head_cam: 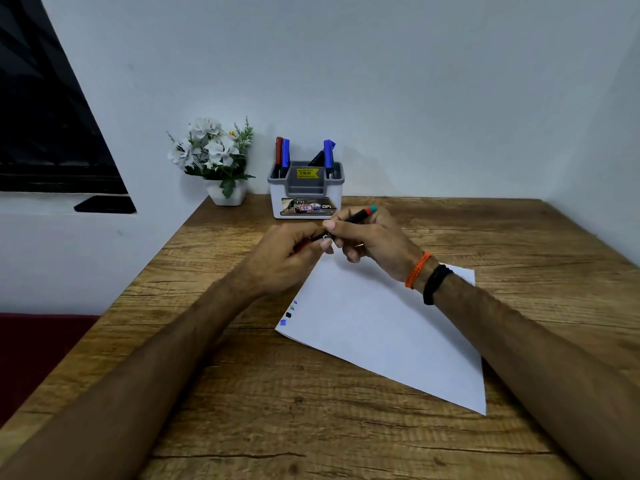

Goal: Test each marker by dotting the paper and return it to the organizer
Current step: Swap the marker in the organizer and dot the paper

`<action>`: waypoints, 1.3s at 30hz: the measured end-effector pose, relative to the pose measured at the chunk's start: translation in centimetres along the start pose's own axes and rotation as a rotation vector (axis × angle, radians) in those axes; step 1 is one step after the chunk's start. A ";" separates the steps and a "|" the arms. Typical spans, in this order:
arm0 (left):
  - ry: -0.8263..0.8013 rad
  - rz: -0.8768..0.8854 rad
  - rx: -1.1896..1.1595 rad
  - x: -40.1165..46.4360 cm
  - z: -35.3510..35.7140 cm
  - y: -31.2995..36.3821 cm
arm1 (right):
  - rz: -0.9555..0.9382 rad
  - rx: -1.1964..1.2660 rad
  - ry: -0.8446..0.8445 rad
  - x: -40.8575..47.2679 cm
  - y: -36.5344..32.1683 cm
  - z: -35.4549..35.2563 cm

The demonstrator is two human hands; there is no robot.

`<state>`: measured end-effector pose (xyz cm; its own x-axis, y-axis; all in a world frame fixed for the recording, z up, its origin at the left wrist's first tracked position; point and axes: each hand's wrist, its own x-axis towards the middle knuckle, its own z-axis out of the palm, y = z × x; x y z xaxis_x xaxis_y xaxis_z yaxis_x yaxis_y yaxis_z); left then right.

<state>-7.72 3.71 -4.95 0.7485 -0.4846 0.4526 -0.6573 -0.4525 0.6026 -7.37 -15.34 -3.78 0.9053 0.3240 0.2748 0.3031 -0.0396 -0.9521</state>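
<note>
Wooden counter (346, 427) carries everything. White paper (388, 327) lies on it at angle, small ink dots (287, 315) near its left corner. Organizer (306, 199) stands at back by wall, well apart from paper, red and blue markers (284, 154) upright inside. White flower pot (227, 195) just beside it on left. Both hands meet above paper's far corner. Right hand (374, 244) pinches black marker (356, 216) (teal end up). Left hand (291, 252) has grip closed on its lower end.
</note>
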 end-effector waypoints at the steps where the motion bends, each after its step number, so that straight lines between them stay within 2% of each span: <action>1: 0.008 0.004 -0.017 0.0 0.0 0.1 | 0.000 0.014 -0.002 0.0 0.0 0.0; 15: 0.017 -0.078 -0.049 0.3 -0.4 -0.2 | -0.011 0.128 -0.005 0.3 0.5 -0.1; 20: 0.009 -0.197 -0.002 0.1 -1.3 -0.2 | 0.012 0.189 0.105 0.4 0.1 -0.5; 23: 0.003 -0.304 0.185 -0.2 -2.7 -1.1 | 0.102 0.246 0.038 0.2 0.0 -1.5; 27: -0.042 -0.357 0.243 -0.3 -3.1 -1.9 | 0.113 0.216 -0.062 -0.4 0.2 -0.9; 32: -0.150 -0.335 0.297 -0.4 -2.8 -1.6 | 0.018 0.021 -0.084 -1.0 0.7 1.1; 37: -0.152 -0.309 0.314 -0.6 -2.9 -1.8 | 0.167 0.143 -0.219 -1.3 0.6 2.1; 39: -0.173 -0.308 0.328 -0.6 -3.0 -1.8 | 0.188 0.118 -0.261 -1.6 0.7 2.3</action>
<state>-6.73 7.04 -4.36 0.9055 -0.3959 0.1526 -0.4209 -0.7932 0.4401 -9.29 -13.68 -5.15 0.8305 0.5533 0.0642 0.0881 -0.0165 -0.9960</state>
